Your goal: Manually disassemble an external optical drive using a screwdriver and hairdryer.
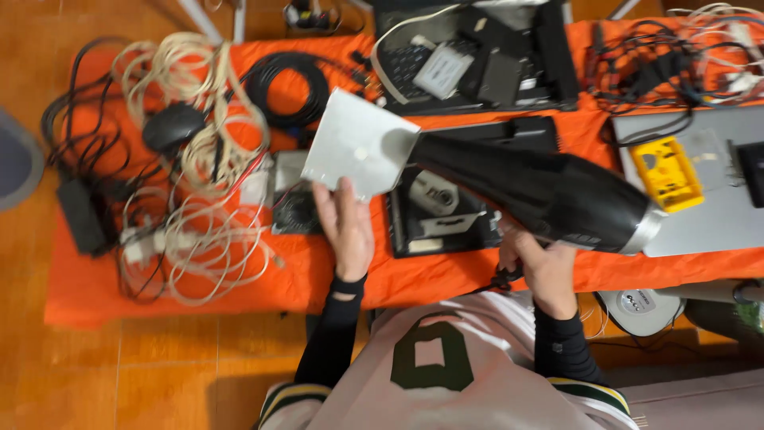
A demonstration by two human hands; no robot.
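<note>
- Your right hand (547, 269) grips a hair dryer (541, 195) of glossy black plastic, with a shiny silver band at its rear end.
- Your left hand (346, 227) holds a flat panel (358, 143) that looks like matt, pale grey metal, smooth-faced.
- The orange cloth (87, 287) under everything is matt fabric, slightly creased.
- The cream cables (203, 143) look rubbery and dull.
- The yellow block (667, 173) is matt plastic.
- The floor (159, 366) looks like polished wood.

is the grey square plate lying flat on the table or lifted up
Lifted. The left hand holds the grey square plate by its lower edge, tilted above the orange cloth, with the black hair dryer in the right hand pointed at it.
</note>
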